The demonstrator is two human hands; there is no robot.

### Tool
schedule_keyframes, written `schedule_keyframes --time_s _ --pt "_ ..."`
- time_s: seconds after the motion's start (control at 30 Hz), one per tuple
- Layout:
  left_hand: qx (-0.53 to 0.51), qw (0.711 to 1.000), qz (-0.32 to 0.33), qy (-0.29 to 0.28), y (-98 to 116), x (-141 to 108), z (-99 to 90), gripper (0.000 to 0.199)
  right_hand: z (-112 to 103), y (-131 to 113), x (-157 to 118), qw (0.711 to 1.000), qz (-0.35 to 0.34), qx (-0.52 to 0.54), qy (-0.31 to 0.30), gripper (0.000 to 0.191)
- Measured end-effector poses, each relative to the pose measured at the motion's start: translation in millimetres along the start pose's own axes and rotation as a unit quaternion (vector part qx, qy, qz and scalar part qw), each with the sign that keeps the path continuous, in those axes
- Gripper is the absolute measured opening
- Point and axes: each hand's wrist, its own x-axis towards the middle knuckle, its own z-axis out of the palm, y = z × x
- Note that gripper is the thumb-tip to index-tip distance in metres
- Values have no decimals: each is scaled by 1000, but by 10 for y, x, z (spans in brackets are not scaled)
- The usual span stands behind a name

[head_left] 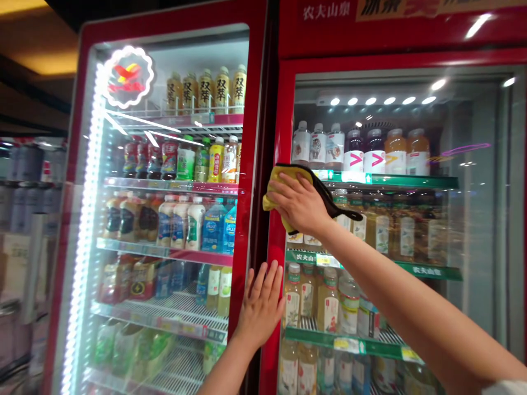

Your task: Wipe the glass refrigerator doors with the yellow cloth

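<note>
My right hand [300,202] presses a yellow cloth [270,203] with a dark edge and a dark loop against the right fridge's red door frame [285,126], partly over the glass. Its fingers lie over the cloth toward the upper left. Lower down, my left hand [263,303] has its fingers stretched upward, close together, at the lower part of the same red frame. Nothing shows in that hand. What lies under the right palm is hidden.
On the left stands another red-framed fridge [256,109] with lit glass and shelves of bottled drinks. Behind the right fridge's glass door, green-edged shelves [436,271] carry several rows of bottles. A dark gap [260,236] separates the fridges. Blurred shelving [28,197] is at far left.
</note>
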Motion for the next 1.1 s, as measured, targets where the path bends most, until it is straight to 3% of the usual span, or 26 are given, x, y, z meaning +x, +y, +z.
schedule_keyframes --time_s 0.1,0.3,0.37,0.5,0.63,0.73,0.83,0.9,1.03,1.1 --pt "-1 1000 -16 5 8 34 -31 78 -3 -28 73 1000 8 10 2 35" --pt "-21 999 -42 24 -10 -33 -144 77 192 -414 -725 992 -120 23 -28 34" --pt "-25 998 -37 33 -43 -6 -157 76 219 -394 -775 989 -143 28 -23 35" --pt "-27 998 -41 47 -74 277 -78 73 114 -139 -278 993 -111 16 -24 40" --pt "-28 996 -57 62 -33 716 25 75 11 -9 191 1000 -9 -2 25 44" --pt "-33 993 -82 83 -39 877 18 76 53 -65 135 998 27 -9 53 43" --pt "-39 992 -89 86 -97 870 -33 76 73 -44 12 999 -27 -14 29 40" --pt "-42 992 -87 78 -134 869 -50 76 12 92 76 999 -47 -20 14 39" --pt "-64 990 -100 81 -142 1007 -17 77 -180 476 398 994 81 -39 59 47" --pt "-74 987 -111 87 -126 1079 4 76 -210 529 394 987 132 -48 78 49"
